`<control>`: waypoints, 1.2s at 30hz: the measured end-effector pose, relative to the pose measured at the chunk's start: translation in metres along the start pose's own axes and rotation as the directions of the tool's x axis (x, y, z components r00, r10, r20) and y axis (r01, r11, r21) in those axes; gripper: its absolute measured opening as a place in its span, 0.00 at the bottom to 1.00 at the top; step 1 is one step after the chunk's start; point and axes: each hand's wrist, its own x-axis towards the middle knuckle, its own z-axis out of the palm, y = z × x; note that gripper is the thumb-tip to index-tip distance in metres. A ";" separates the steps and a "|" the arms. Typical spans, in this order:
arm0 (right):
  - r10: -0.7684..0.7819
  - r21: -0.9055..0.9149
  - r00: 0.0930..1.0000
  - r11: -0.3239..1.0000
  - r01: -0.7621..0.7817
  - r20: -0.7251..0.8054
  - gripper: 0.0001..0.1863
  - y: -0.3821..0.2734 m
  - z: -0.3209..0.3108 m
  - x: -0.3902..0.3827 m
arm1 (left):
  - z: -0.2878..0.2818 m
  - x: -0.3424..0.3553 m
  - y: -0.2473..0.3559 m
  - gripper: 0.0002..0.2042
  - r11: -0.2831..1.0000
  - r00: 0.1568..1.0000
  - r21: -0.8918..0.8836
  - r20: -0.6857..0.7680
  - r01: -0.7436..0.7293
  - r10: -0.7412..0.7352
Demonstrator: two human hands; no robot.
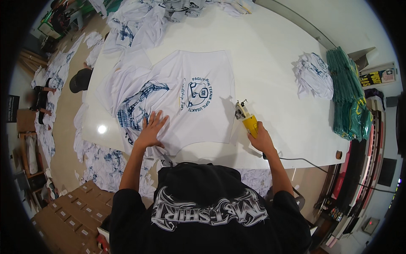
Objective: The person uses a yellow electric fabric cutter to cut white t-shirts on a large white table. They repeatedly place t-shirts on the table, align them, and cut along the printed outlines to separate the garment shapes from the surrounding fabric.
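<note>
Head view shows the left hand spread on blue-printed white fabric atop a glossy white table, the right hand gripping a yellow-handled metal cutter beside the fabric's three-o'clock edge, where unpressed cloth could bunch and snag.

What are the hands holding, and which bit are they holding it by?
The right hand holds the yellow tool by the end away from its metal head. The left hand lies spread on the white cloth, not visibly gripping it.
</note>
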 end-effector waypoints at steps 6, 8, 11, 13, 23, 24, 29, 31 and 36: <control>-0.016 -0.036 1.000 0.999 0.017 0.020 0.28 -0.003 -0.003 0.004 | -0.003 -0.001 0.002 0.74 1.000 1.000 -0.003 0.016 0.012 -0.012; -0.009 -0.045 1.000 0.999 0.011 0.025 0.28 -0.005 -0.003 0.006 | -0.001 -0.001 0.000 0.74 1.000 1.000 -0.007 0.004 0.003 -0.003; 0.004 -0.049 0.999 0.999 -0.002 0.040 0.28 -0.009 -0.004 0.010 | -0.002 -0.001 -0.001 0.75 1.000 1.000 -0.010 0.003 0.004 -0.004; -0.004 -0.044 0.999 0.999 0.006 0.035 0.28 -0.011 -0.004 0.012 | -0.001 -0.001 -0.002 0.75 1.000 1.000 -0.015 0.002 0.000 0.000; 0.093 0.030 0.995 0.995 -0.092 -0.046 0.29 -0.043 0.015 0.029 | 0.005 -0.001 -0.010 0.74 1.000 0.999 -0.003 -0.042 -0.030 0.030; 0.090 0.037 0.994 0.995 -0.088 -0.061 0.28 -0.044 0.018 0.031 | 0.005 0.000 -0.011 0.74 0.999 0.998 -0.007 -0.044 -0.035 0.035; 0.161 0.068 0.981 0.986 -0.154 -0.110 0.29 -0.064 0.028 0.046 | 0.006 0.000 -0.014 0.75 0.998 0.997 -0.029 -0.051 -0.053 0.052; 0.177 0.042 0.973 0.984 -0.173 -0.146 0.29 -0.071 0.033 0.056 | 0.008 0.001 -0.016 0.75 0.998 0.997 -0.021 -0.050 -0.060 0.058; 0.219 0.071 0.961 0.975 -0.209 -0.172 0.29 -0.097 0.035 0.076 | 0.012 0.002 -0.022 0.75 0.997 0.996 -0.020 -0.053 -0.077 0.076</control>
